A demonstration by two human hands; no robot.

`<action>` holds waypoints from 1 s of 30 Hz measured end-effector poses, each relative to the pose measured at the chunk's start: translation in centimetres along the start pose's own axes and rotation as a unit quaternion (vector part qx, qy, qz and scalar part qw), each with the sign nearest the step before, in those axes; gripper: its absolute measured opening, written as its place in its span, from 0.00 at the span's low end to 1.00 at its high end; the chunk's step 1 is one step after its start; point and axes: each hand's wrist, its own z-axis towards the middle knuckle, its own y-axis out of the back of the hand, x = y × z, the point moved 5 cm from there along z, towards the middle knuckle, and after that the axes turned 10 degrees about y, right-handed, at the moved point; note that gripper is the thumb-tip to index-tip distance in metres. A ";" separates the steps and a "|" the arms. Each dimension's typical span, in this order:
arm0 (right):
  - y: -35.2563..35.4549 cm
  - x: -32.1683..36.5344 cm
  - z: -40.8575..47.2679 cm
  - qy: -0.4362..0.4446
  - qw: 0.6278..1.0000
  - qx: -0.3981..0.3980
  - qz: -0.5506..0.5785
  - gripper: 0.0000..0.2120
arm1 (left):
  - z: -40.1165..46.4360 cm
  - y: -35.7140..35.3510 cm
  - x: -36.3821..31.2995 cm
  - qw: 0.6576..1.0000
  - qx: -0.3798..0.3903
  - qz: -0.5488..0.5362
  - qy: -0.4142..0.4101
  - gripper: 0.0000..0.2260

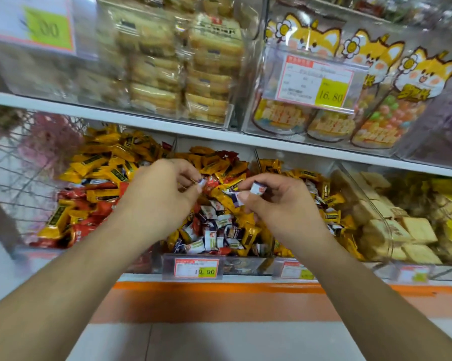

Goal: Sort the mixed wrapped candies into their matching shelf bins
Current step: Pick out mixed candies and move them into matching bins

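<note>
Plainly these are light, crinkly things, and none of them will resist a pinch. At the left of the frame a bin (71,188) is heaped with yellow bars (89,162) and red ones, their long axes lying every which way. Left of centre, the left hand (162,194) has thumb and forefinger pressed together on a small candy (202,181) with a purple-and-white end; it is mostly hidden, so its lie cannot be told. Below, in the middle bin (193,256), white-and-purple sweets (211,238) lie jumbled among yellow strays. Right of centre, the right hand (279,204) pinches a white candy (258,189) by its body, with a second wrapper (237,200) just beneath the thumb; the short block points roughly up-left toward the other hand, its long axis near level. I judge the film slippery and the twisted ends loose, so a hold across the firm middle is safest. At far right a bin (370,220) holds pale square packets (417,230), seemingly brittle biscuit.
</note>
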 end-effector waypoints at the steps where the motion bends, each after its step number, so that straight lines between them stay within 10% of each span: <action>1: -0.7 0.2 0.3 0.014 0.999 0.013 -0.037 0.02 | 0.1 0.5 0.1 0.999 -0.025 0.031 -0.003 0.04; 9: -3.1 0.0 1.9 0.058 0.966 0.130 -0.217 0.23 | -0.3 -0.6 -1.3 0.992 -0.055 0.092 -0.063 0.16; 16: 5.4 -4.4 1.4 0.039 0.958 -0.038 -0.281 0.14 | -1.9 -6.4 -3.9 0.974 0.090 0.099 -0.182 0.19; 30: 10.5 -10.8 0.4 -0.028 0.910 0.071 -0.408 0.14 | -4.0 -11.6 -5.0 0.939 0.227 0.117 -0.229 0.25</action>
